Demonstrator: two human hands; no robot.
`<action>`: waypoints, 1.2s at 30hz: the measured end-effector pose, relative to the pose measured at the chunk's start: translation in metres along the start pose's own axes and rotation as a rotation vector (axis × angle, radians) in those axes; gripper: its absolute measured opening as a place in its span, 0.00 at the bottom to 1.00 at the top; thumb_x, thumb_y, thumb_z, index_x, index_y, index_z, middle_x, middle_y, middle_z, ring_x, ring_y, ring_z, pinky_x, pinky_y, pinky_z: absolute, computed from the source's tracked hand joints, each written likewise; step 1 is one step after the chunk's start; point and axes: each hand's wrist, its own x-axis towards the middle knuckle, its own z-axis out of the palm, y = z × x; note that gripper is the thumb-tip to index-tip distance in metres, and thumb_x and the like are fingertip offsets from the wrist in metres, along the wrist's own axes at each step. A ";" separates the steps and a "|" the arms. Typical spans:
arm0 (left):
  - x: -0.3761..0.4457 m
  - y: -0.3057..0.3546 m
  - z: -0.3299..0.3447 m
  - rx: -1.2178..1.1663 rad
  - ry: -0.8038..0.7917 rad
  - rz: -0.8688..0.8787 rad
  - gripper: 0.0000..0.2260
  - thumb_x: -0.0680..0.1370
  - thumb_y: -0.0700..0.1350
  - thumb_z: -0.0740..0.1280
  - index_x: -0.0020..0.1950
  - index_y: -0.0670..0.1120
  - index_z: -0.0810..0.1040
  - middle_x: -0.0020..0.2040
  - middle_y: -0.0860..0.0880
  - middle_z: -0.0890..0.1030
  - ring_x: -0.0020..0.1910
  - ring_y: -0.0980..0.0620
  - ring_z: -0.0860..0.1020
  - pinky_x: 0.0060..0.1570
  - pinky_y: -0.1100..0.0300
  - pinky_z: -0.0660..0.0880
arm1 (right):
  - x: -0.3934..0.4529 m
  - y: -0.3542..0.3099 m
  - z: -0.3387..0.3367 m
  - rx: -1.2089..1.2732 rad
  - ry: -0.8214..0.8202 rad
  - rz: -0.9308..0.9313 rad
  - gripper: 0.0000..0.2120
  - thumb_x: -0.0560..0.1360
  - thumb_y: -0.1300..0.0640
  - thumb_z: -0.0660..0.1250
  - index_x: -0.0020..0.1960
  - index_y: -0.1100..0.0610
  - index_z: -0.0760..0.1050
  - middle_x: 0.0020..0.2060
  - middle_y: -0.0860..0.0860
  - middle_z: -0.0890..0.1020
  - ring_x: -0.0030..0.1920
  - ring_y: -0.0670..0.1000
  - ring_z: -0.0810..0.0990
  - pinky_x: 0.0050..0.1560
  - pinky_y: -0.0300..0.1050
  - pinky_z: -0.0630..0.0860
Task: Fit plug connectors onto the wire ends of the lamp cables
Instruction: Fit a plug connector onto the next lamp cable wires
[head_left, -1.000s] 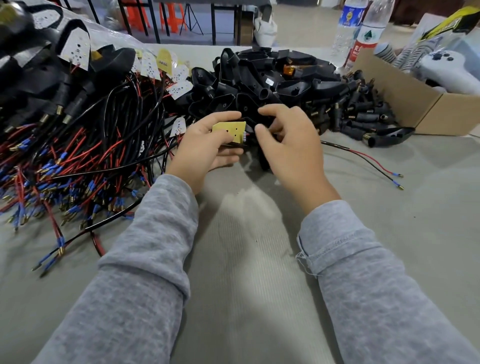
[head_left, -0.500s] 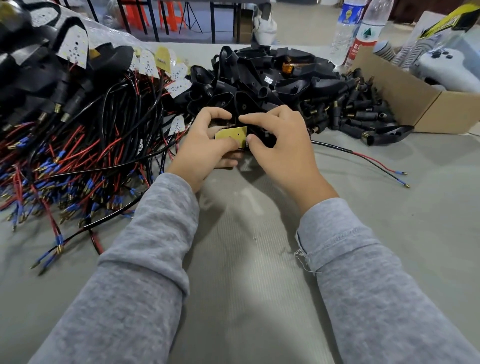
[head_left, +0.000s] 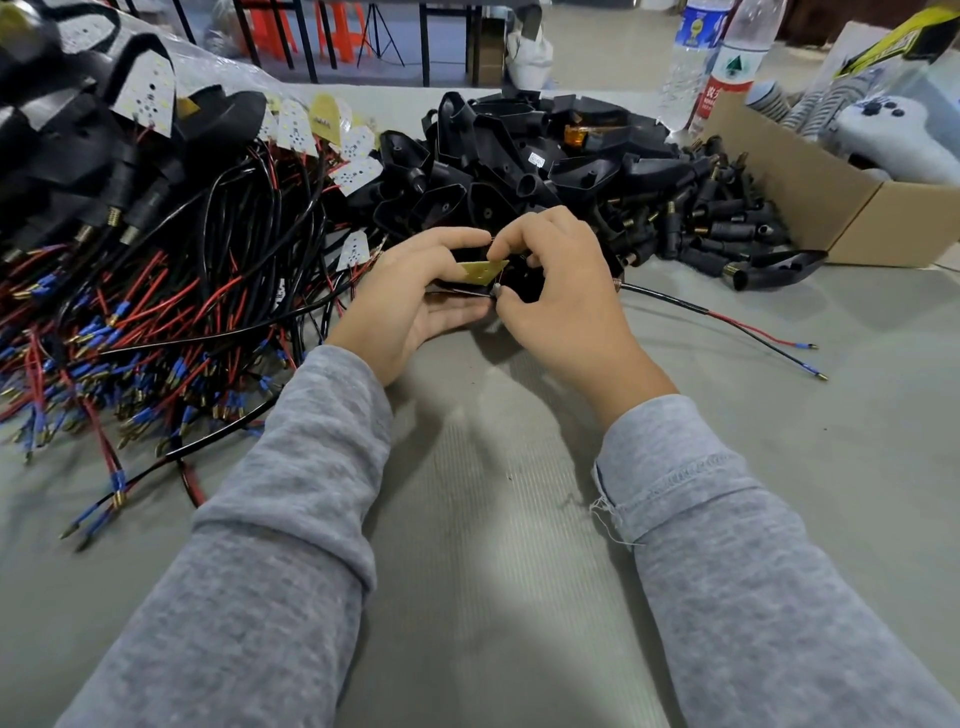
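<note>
Cable heap (head_left: 156, 312) left, housing pile (head_left: 519, 156) behind hands, box (head_left: 831, 208) right.

Left hand (head_left: 410, 296) curled round a black plastic lamp housing (head_left: 524, 283) bearing a small yellow-green circuit board (head_left: 480, 271). Right hand (head_left: 563, 296) pinching at the board's near edge, fingertips touching the left's. Black sheathed cable (head_left: 670, 301) trailing rightward from the right hand, splitting into red and black wires over the grey counter (head_left: 493, 519). Left of the left hand, tangled red-and-black wire bundle (head_left: 156, 322); beyond both, heaped black plastic plug connectors (head_left: 717, 228).

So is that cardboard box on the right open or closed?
Open. The cardboard box has no lid or flap over its top, and a white controller shows inside it.
</note>
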 end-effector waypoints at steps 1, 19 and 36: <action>0.000 0.000 0.000 -0.011 0.007 -0.006 0.18 0.77 0.33 0.55 0.59 0.43 0.79 0.52 0.41 0.80 0.43 0.46 0.82 0.45 0.58 0.80 | 0.000 0.000 0.000 -0.009 -0.001 -0.011 0.13 0.68 0.64 0.70 0.48 0.50 0.74 0.47 0.45 0.74 0.53 0.48 0.70 0.52 0.41 0.69; 0.000 -0.001 -0.002 0.086 0.053 -0.058 0.16 0.81 0.55 0.58 0.56 0.48 0.81 0.49 0.45 0.85 0.43 0.45 0.85 0.39 0.56 0.80 | -0.003 -0.003 -0.001 0.213 0.075 0.047 0.08 0.69 0.65 0.69 0.40 0.53 0.74 0.38 0.45 0.77 0.40 0.44 0.73 0.44 0.38 0.70; 0.000 -0.004 0.007 0.162 0.077 0.087 0.08 0.82 0.41 0.62 0.58 0.43 0.78 0.47 0.45 0.82 0.33 0.56 0.81 0.38 0.63 0.80 | -0.002 0.003 0.003 0.106 0.167 0.047 0.02 0.73 0.63 0.70 0.45 0.58 0.80 0.41 0.48 0.81 0.42 0.46 0.77 0.47 0.46 0.76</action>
